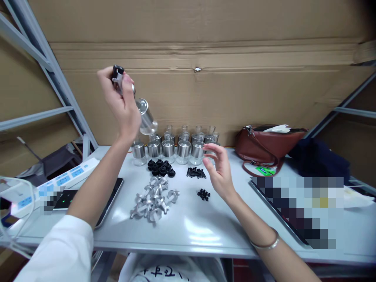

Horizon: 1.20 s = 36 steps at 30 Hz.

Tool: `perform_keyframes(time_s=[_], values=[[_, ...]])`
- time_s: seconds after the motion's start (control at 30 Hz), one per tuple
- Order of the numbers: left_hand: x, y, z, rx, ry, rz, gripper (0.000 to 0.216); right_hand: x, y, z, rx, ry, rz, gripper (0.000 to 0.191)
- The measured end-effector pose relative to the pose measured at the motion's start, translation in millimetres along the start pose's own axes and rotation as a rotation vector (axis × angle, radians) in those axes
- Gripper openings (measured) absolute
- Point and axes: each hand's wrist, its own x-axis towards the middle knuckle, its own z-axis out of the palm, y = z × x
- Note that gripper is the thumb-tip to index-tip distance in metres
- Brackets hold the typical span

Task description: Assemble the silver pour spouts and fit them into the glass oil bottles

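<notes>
Raised over the back left of the table, my left hand (122, 103) is wrapped round the upper part of a glass bottle with a metal band (145, 117). The bottle is tilted, its glass base toward the lower right. A black and grey top (118, 74) sticks out above the fingers; its joint with the bottle is hidden. My right hand (219, 168) is empty, fingers apart and curved, in front of the right end of the standing bottles (183, 149). Below the hands lie black round caps (161, 167), grey plastic stoppers (154, 199), small black sticks (196, 172) and tiny black pieces (203, 194).
A white power strip (63, 180) and a dark tablet (110, 201) lie at the left. On the right are a brown handbag (264, 147), dark cloth (319, 160) and a dark-edged flat object (276, 209), partly blurred. Cardboard (220, 94) closes off the back.
</notes>
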Motion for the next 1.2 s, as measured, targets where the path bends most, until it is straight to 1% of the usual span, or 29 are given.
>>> perform_keyframes(time_s=[0.07, 0.13, 0.17, 0.23, 0.3, 0.33, 0.37, 0.43, 0.47, 0.53, 0.57, 0.6, 0.67, 0.7, 0.73, 0.77, 0.8, 0.83, 0.87, 0.93, 0.97, 1.03, 1.07, 1.1, 1.2], values=[[-9.7, 31.7, -3.6, -0.141, 0.01, 0.028, 0.007, -1.2, -0.9, 1.1, -0.003, -0.018, -0.037, 0.032], [-23.7, 55.5, -5.6, -0.343, -0.047, -0.002, 0.007, -3.2, -3.0, 3.1, 0.002, -0.063, -0.081, 0.037], [-32.2, 64.1, -6.0, -0.443, -0.072, -0.041, 0.008, -4.8, -4.8, 4.6, 0.014, -0.097, -0.1, 0.042], [-51.7, 75.3, -6.0, -0.596, -0.208, -0.147, 0.008, -9.3, -10.1, 8.8, 0.058, -0.181, -0.116, 0.058], [-72.3, 82.2, -6.4, -0.695, -0.322, -0.251, 0.011, -15.3, -16.9, 14.1, 0.104, -0.258, -0.072, 0.077], [-81.9, 85.3, -7.1, -0.729, -0.358, -0.315, 0.012, -18.2, -20.5, 16.8, 0.119, -0.29, -0.02, 0.082], [-90.4, 88.5, -8.5, -0.758, -0.393, -0.377, 0.013, -20.6, -23.9, 19.3, 0.132, -0.324, 0.05, 0.083], [-102.5, 95.5, -12.6, -0.787, -0.479, -0.47, 0.018, -23.0, -29.5, 22.3, 0.169, -0.403, 0.184, 0.077], [-105.6, 98.5, -15.1, -0.8, -0.549, -0.503, 0.023, -22.8, -31.3, 22.5, 0.197, -0.438, 0.222, 0.075], [-106.5, 101.4, -19.5, -0.853, -0.75, -0.569, 0.036, -20.6, -32.4, 20.3, 0.268, -0.519, 0.227, 0.07], [-105.0, 100.2, -20.9, -0.887, -0.875, -0.607, 0.041, -19.3, -31.7, 18.4, 0.309, -0.596, 0.22, 0.064], [-103.1, 97.0, -21.6, -0.932, -1.003, -0.651, 0.041, -18.6, -30.2, 16.4, 0.36, -0.7, 0.23, 0.056], [-100.8, 85.7, -21.0, -1.049, -1.251, -0.754, 0.036, -20.6, -25.1, 13.6, 0.524, -0.981, 0.318, 0.041], [-101.4, 78.8, -20.0, -1.143, -1.352, -0.818, 0.034, -23.7, -21.7, 13.5, 0.65, -1.126, 0.393, 0.041], [-103.4, 72.3, -18.6, -1.256, -1.451, -0.891, 0.034, -28.3, -17.8, 14.3, 0.809, -1.25, 0.478, 0.044], [-106.7, 66.8, -17.1, -1.363, -1.515, -0.953, 0.036, -33.8, -13.7, 15.8, 0.986, -1.35, 0.558, 0.05], [-111.0, 63.0, -15.6, -1.452, -1.539, -0.998, 0.036, -39.9, -9.7, 17.8, 1.174, -1.443, 0.628, 0.053], [-115.5, 61.0, -14.2, -1.521, -1.537, -1.027, 0.034, -45.8, -5.9, 20.2, 1.347, -1.511, 0.673, 0.056], [-119.8, 60.8, -13.0, -1.571, -1.498, -1.051, 0.031, -50.9, -2.8, 22.6, 1.464, -1.557, 0.691, 0.058], [-125.4, 64.1, -11.5, -1.629, -1.398, -1.09, 0.029, -57.6, 0.6, 26.9, 1.599, -1.577, 0.713, 0.062], [-126.3, 66.5, -11.1, -1.639, -1.351, -1.118, 0.029, -58.9, 0.7, 28.7, 1.65, -1.559, 0.727, 0.067], [-124.7, 69.9, -10.9, -1.636, -1.287, -1.188, 0.033, -58.6, -2.3, 31.3, 1.715, -1.452, 0.792, 0.079], [-122.7, 70.5, -10.9, -1.625, -1.259, -1.228, 0.035, -57.7, -4.8, 31.9, 1.71, -1.387, 0.835, 0.082], [-120.6, 70.3, -10.8, -1.612, -1.231, -1.268, 0.037, -56.7, -7.7, 32.2, 1.677, -1.312, 0.884, 0.08], [-115.6, 66.6, -9.1, -1.559, -1.135, -1.365, 0.039, -55.7, -17.2, 31.0, 1.544, -1.104, 0.982, 0.062]])
